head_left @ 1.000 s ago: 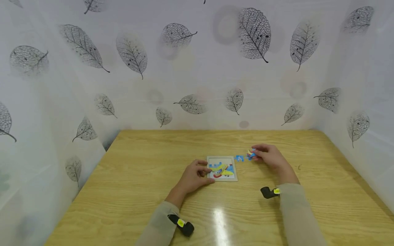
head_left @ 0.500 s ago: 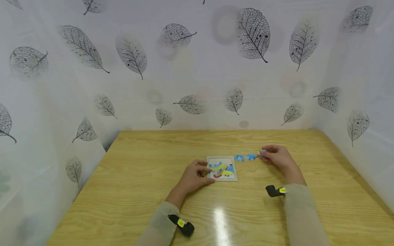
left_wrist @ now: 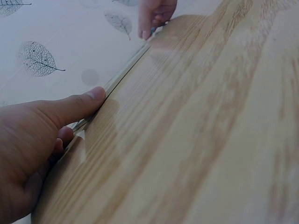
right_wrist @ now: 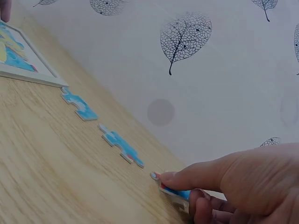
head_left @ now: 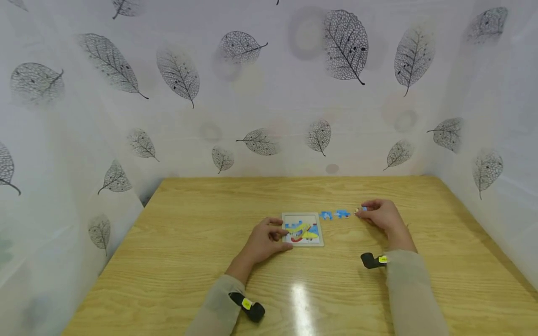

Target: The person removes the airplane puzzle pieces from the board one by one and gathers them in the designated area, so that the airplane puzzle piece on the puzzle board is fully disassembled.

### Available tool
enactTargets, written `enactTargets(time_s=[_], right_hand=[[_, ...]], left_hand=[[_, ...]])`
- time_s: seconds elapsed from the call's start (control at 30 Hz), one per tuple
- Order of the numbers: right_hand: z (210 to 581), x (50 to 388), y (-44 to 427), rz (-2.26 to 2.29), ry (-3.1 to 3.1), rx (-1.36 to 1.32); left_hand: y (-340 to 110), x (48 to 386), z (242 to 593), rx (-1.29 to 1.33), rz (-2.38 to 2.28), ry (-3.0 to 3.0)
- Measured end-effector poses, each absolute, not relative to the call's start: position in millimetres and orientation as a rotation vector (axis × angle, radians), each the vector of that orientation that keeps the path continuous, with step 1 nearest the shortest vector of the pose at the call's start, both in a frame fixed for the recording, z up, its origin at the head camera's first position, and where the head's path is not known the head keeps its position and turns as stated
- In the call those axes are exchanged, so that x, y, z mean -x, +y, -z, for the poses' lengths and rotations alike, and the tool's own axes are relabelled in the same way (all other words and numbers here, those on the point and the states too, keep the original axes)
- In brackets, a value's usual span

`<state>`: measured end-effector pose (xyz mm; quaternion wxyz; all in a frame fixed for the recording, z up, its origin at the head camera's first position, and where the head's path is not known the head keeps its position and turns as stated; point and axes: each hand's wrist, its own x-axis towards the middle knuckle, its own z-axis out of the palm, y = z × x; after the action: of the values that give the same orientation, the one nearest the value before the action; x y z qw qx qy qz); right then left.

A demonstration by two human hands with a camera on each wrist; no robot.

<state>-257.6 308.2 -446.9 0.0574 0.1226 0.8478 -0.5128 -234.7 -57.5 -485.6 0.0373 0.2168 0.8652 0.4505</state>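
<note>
By the left hand (head_left: 262, 240), the left side of a puzzle frame (head_left: 321, 231) is gripped; inside, a yellow plane (head_left: 309, 235) is partly pieced together. Just beside the frame's right side, a blue piece (head_left: 326, 215) is laid on the table (head_left: 235, 200), then a second piece (head_left: 342, 213). Farther right, a third piece (right_wrist: 176, 192) is pinched by the right hand (head_left: 381, 217).

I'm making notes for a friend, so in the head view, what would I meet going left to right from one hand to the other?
Left hand, puzzle frame, first loose blue piece, second loose blue piece, held piece, right hand.
</note>
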Motion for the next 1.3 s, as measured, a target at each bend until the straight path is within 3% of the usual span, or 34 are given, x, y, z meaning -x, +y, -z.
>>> enactTargets(time_s=[0.67,1.3], right_hand=[[446.3,260.0,297.3,1.558,2.563,-0.325],[444.0,271.1,255.2,1.677,2.439,-0.119]], left_hand=[[-57.2,232.1,485.1,-0.615,-1.387,2.637],[-58.4,235.3,485.4,-0.689,-1.34,2.683]])
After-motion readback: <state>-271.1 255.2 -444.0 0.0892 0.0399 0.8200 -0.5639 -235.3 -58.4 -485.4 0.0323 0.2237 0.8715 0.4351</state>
